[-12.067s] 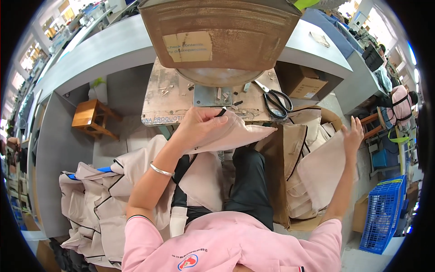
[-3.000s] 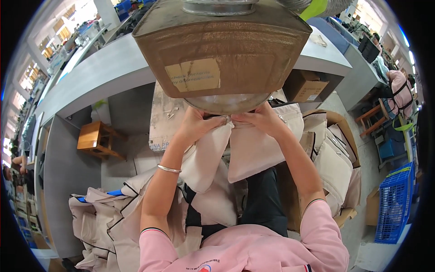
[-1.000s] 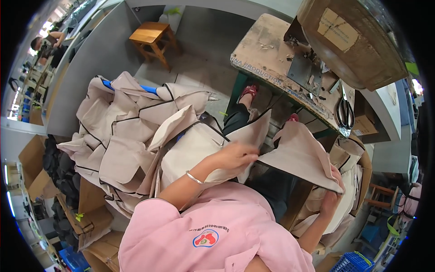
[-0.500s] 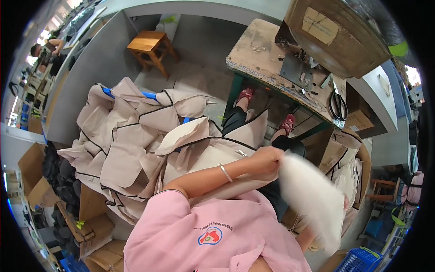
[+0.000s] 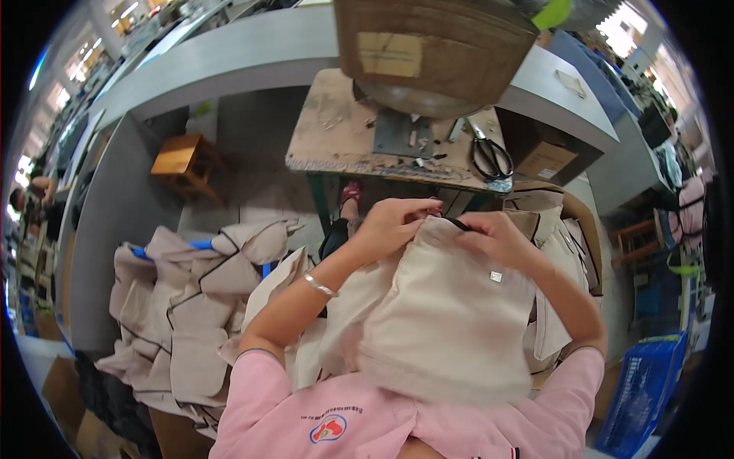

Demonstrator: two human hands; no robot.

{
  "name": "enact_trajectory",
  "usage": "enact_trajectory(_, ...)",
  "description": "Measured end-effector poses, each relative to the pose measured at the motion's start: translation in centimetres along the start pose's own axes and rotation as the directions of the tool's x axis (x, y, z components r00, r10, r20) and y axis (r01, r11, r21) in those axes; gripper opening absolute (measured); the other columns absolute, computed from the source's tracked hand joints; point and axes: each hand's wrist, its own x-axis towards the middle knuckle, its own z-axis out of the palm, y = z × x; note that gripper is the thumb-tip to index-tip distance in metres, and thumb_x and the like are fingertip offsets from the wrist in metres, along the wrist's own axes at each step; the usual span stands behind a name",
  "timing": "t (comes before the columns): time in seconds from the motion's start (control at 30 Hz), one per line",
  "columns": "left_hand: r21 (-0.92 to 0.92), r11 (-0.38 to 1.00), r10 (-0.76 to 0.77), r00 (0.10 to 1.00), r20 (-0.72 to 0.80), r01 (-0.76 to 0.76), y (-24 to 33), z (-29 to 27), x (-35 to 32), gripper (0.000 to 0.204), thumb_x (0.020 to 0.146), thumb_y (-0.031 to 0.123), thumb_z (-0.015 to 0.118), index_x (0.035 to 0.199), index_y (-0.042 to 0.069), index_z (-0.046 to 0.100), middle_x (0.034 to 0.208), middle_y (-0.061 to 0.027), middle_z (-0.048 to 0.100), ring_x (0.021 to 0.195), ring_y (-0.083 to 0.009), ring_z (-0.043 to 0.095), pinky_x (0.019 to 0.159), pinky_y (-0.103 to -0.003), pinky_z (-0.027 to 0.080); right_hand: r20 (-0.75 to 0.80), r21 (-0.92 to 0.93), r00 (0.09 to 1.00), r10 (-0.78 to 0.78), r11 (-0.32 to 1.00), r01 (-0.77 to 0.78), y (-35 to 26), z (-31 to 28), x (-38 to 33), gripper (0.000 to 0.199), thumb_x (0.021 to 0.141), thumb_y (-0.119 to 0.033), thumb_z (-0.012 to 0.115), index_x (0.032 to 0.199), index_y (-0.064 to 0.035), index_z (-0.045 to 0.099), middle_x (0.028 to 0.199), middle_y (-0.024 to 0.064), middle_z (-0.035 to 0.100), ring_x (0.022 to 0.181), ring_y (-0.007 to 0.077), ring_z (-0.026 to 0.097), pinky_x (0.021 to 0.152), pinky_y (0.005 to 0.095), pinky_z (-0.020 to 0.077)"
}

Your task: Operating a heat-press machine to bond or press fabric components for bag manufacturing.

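The beige cloth piece (image 5: 451, 314), waved out toward the right a half second ago, now hangs before the torso, its top edge pinched by the left hand (image 5: 391, 228) and gripped by the right hand (image 5: 497, 239), which seems to put the handling at that edge. Beyond it, the worn surface (image 5: 313, 141) carries black-handled scissors (image 5: 491, 159) and scraps, under a brown tin (image 5: 436, 50). Around stand a cloth heap (image 5: 191, 306), a wooden stool (image 5: 180, 157) and a blue crate (image 5: 642, 390).

A cream, black-edged cloth piece (image 5: 447, 321) hangs from both hands (image 5: 501, 239).
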Motion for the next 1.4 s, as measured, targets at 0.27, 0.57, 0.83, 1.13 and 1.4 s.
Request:
enact_trajectory(0.27,-0.325,0.874,-0.343,0.933,0.112,0.361,-2.3,-0.7,-1.7,0.025,0.094,0.014,0.071,0.115,0.000,0.072,0.086,0.0105,0.062,0.074,0.0008,0.052,0.061,-0.018,0.040,-0.032,-0.436,0.956,-0.293,0.864,0.251,0.3,-3.4,4.4,0.022,0.080,-0.010,0.063,0.097,-0.0020,0.073,0.086,0.0119,0.067,0.076,0.0307,0.066,0.066,0.0389,0.0511)
enact_trajectory(0.57,-0.021,0.989,-0.150,0.979,-0.138,0.148,-0.1,-7.3,5.3,0.026,0.083,0.017,0.082,0.100,-0.002,0.077,0.082,0.0008,0.071,0.071,-0.0039,0.057,0.064,-0.022,0.049,-0.370,-0.270,0.881,-0.294,0.942,0.201,1.5,-2.9,10.7,0.022,0.081,-0.020,0.081,0.094,-0.0027,0.075,0.081,0.0085,0.064,0.071,0.0227,0.061,0.064,0.0329,0.0472)
enact_trajectory(0.83,-0.107,0.983,-0.161,0.982,-0.098,0.150,-2.2,-10.7,10.7,0.029,0.077,0.011,0.084,0.102,-0.001,0.078,0.086,-0.0059,0.076,0.075,-0.0074,0.065,0.071,-0.024,0.052,-0.440,-0.249,0.839,-0.320,0.941,0.228,3.5,-3.4,14.9,0.019,0.082,-0.015,0.077,0.098,-0.0052,0.077,0.096,0.0105,0.073,0.082,0.0320,0.067,0.076,0.0385,0.0515)
enact_trajectory(1.13,-0.343,0.917,-0.235,0.970,-0.060,0.201,-1.1,-11.4,11.4,0.045,0.070,0.001,0.087,0.112,-0.002,0.072,0.112,-0.0094,0.073,0.101,-0.0175,0.068,0.089,-0.029,0.054,-0.480,-0.195,0.817,-0.320,0.947,0.256,2.4,-4.3,15.0,0.025,0.080,-0.008,0.073,0.105,-0.0031,0.075,0.102,0.0118,0.075,0.095,0.0303,0.070,0.085,0.0375,0.0526)
enact_trajectory(1.4,-0.367,0.926,-0.152,0.977,-0.147,0.088,-0.6,-11.2,11.7,0.038,0.073,-0.006,0.082,0.109,-0.001,0.072,0.104,-0.0077,0.075,0.093,-0.0155,0.071,0.088,-0.028,0.058,-0.527,-0.258,0.777,-0.345,0.936,0.241,3.1,-4.3,15.1,0.020,0.083,-0.003,0.069,0.102,0.0022,0.072,0.096,0.0126,0.075,0.083,0.0217,0.071,0.075,0.0325,0.0539)
